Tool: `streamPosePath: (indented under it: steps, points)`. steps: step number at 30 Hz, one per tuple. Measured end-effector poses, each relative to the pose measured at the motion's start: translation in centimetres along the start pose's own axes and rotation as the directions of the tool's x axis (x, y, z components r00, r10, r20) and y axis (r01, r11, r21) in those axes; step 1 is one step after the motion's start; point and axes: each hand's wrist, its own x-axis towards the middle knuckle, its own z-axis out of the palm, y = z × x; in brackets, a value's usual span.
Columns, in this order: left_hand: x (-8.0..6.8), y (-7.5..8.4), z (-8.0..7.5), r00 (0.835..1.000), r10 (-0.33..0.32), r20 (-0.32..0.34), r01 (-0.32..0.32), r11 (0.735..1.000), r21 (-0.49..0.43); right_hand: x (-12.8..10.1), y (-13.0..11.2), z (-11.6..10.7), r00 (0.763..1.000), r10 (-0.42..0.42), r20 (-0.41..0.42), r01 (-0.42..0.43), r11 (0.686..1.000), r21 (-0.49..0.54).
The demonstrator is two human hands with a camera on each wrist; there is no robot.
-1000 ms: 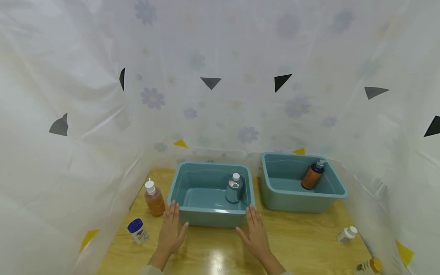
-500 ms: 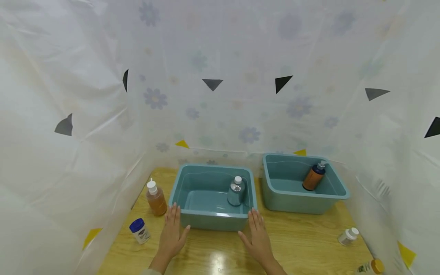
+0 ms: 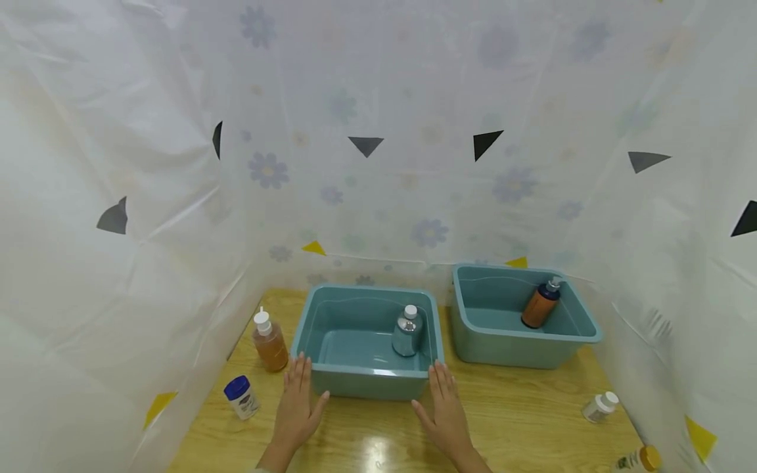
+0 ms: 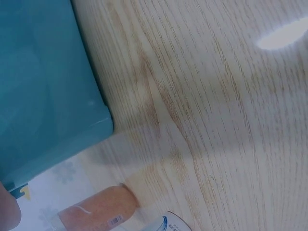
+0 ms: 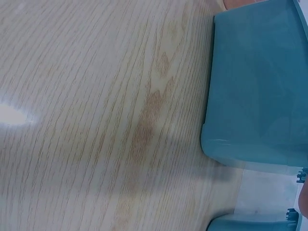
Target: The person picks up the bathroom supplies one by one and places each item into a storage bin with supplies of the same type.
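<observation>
A teal plastic bin (image 3: 378,384) stands on the wooden table with a clear bottle with a white cap (image 3: 407,334) upright inside, toward its right end. My left hand (image 3: 296,407) has its fingers straight, with fingertips at the bin's front left corner and the thumb spread. At the front right corner, my right hand (image 3: 446,414) mirrors it, fingers extended against the rim. In the left wrist view the bin's wall (image 4: 43,82) fills the upper left, with a fingertip (image 4: 7,211) at the edge. The right wrist view shows the bin's other end (image 5: 255,91).
A second teal bin (image 3: 508,348) at right holds an amber pump bottle (image 3: 540,305). Left of the near bin are an orange-liquid pump bottle (image 3: 271,345) and a blue-lidded container (image 3: 241,397). A white-capped bottle (image 3: 600,407) and a yellow-capped one (image 3: 637,458) stand at right.
The near bin, with the bottle inside, has slid slightly toward me together with both hands. The whole head view has also shifted a little. Both hands keep the same pose.
</observation>
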Motion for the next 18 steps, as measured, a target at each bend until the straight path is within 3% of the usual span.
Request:
streamPosePath:
  steps: [9,14,18]
  points:
    - [-0.2,0.1,0.2,1.000,0.006,-0.011,-0.006,1.000,0.002,0.2,0.1,-0.1,0.998,-0.040,-0.057,0.039,0.999,-0.020]
    - [-0.2,0.0,0.1,1.000,0.007,-0.011,-0.007,1.000,0.010,1.7,0.4,-0.1,0.992,-0.055,-0.111,0.052,0.998,-0.030]
    - [-0.3,0.0,0.1,1.000,0.001,-0.010,-0.001,1.000,0.006,3.4,0.9,0.0,0.993,-0.055,-0.109,0.053,0.998,-0.018]
